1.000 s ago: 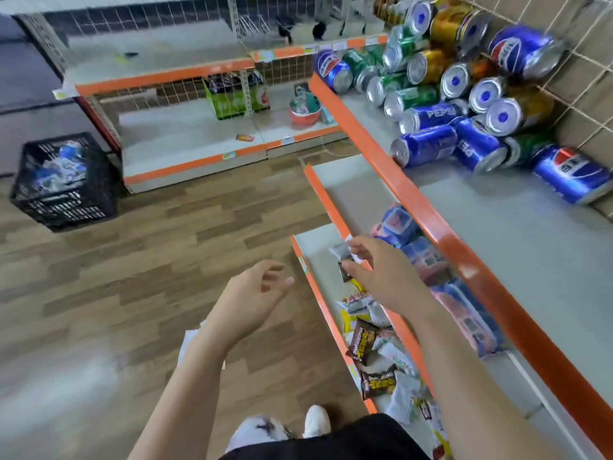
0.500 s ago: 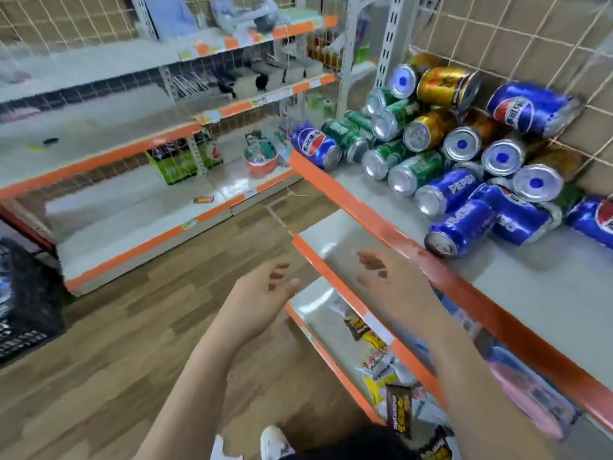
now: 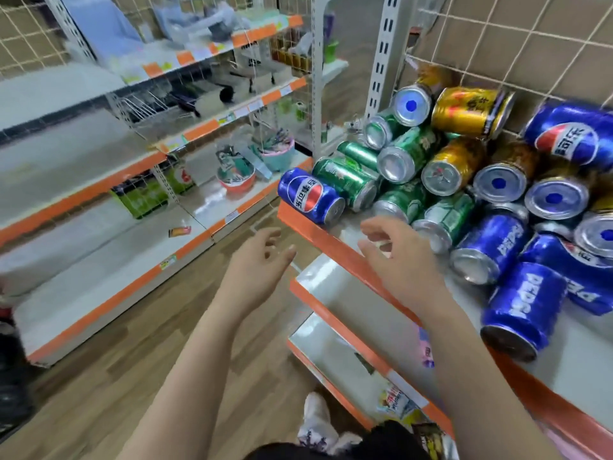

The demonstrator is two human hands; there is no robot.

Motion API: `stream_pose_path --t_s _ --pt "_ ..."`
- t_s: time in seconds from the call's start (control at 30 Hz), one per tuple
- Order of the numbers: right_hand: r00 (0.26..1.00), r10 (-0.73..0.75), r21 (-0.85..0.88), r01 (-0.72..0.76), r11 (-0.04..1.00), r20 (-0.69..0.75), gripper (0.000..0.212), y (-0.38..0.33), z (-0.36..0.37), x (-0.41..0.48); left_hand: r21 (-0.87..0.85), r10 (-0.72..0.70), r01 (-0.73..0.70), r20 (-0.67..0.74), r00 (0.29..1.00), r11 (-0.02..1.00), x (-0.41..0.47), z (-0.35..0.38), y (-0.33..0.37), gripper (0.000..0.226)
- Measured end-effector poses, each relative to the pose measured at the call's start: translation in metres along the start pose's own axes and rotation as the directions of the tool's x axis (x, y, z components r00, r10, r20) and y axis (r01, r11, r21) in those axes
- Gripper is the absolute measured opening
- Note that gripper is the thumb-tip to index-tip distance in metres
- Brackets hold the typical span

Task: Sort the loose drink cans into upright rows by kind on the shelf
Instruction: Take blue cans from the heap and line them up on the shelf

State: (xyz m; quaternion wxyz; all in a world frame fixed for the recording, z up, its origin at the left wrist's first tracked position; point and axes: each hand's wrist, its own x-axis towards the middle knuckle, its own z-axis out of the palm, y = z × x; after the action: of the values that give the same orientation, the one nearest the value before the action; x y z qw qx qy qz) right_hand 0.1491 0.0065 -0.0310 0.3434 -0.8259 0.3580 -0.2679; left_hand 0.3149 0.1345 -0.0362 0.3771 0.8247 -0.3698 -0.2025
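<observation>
wood-pattern floor (image 3: 139, 376) across lower left. facing shelving unit (image 3: 83, 260) at left, white boards with orange edge strips and price labels. on its middle board: green basket (image 3: 142, 199), red bowl (image 3: 237, 184), and teal bowl (image 3: 277, 156) near it, both holding small items. small orange packet (image 3: 179, 231) lies alone on the lower board. snack packets (image 3: 396, 401) at bottom right. white shoe (image 3: 316, 423) at bottom centre. wire mesh panel (image 3: 497, 44) at upper right.

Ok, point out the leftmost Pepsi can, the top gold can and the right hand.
Leftmost Pepsi can (image 3: 306, 195): head view, label.
Top gold can (image 3: 464, 111): head view, side wall.
Right hand (image 3: 408, 263): head view, its back.
</observation>
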Motion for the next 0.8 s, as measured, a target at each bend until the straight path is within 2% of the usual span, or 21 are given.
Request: stream_pose_path --t_s 0.1,0.2,0.3,0.43,0.6,0.7,0.73,0.8 --pt "0.999 -0.002 -0.044 0.000 0.999 -0.047 0.023 0.000 0.001 0.031 0.006 0.030 -0.030 -0.022 0.999 1.000 0.040 -0.008 0.009 0.047" --pt "1.000 0.010 -0.072 -0.010 0.997 -0.013 0.021 -0.001 0.004 0.054 -0.022 0.016 -0.016 -0.021 1.000 1.000 0.073 -0.011 0.012 0.056" --pt "1.000 0.015 -0.071 -0.016 0.997 -0.012 0.024 -0.006 0.005 0.070 -0.058 -0.005 0.006 0.017 1.000 0.998 0.102 -0.009 0.012 0.054" --pt "0.999 0.006 -0.123 -0.010 0.992 -0.034 0.027 -0.014 0.012 0.092 -0.064 -0.064 0.076 0.174 0.983 0.995 0.140 -0.005 0.006 0.046" --pt "0.999 -0.005 -0.222 -0.006 0.975 -0.051 0.029 -0.027 0.033 0.121 -0.059 -0.029 0.055 0.366 0.930 0.997 0.178 -0.008 -0.002 0.045" --pt "0.998 0.039 -0.309 -0.051 0.950 -0.044 0.031 -0.036 0.043 0.138 -0.103 -0.007 0.068 0.507 0.862 0.992 0.195 -0.015 -0.005 0.079" --pt "0.998 0.050 -0.333 -0.063 0.941 -0.048 0.032 -0.037 0.046 0.144 -0.122 -0.002 0.081 0.541 0.841 0.989 0.201 -0.017 -0.008 0.084" --pt "0.995 0.084 -0.384 -0.100 0.918 -0.059 0.033 -0.039 0.050 0.154 -0.150 -0.006 0.117 0.591 0.807 0.982 0.211 -0.019 -0.012 0.079"
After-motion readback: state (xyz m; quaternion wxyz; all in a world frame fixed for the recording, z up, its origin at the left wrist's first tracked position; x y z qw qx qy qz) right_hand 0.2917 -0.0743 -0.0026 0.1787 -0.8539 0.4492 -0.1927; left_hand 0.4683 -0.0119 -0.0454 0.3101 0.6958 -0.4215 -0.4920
